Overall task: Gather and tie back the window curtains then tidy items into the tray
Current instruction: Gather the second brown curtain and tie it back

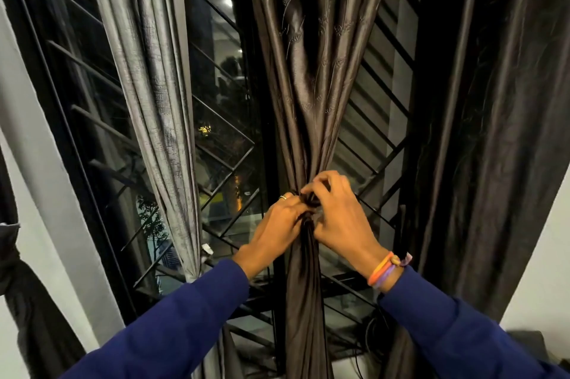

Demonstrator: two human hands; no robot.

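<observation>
Far left: dark curtain already knotted, hanging against the white wall. Next right: grey curtain gathered tight low down, in front of the window grille; night outside, a few lights visible through the glass.

Centre: brown curtain bunched into one narrow bundle at the mullion, fanning out above, hanging straight below. Both hands meet at the pinch point, touching each other.

Left hand: fingers curled into the bundle from the left, gripping fabric; ring on one finger. Blue sleeve on that arm.

Right hand: fingers bent over the top of the bundle, pinching dark fabric or a tie at the gather; can't tell which, too dark and blurred. Orange and purple bands on the wrist, blue sleeve below.

Right: second dark curtain hanging loose, ungathered, covering the window edge. Cables low, near the sill behind the bundle. Far right: white wall and a grey corner of something at the bottom. No tray in view.
</observation>
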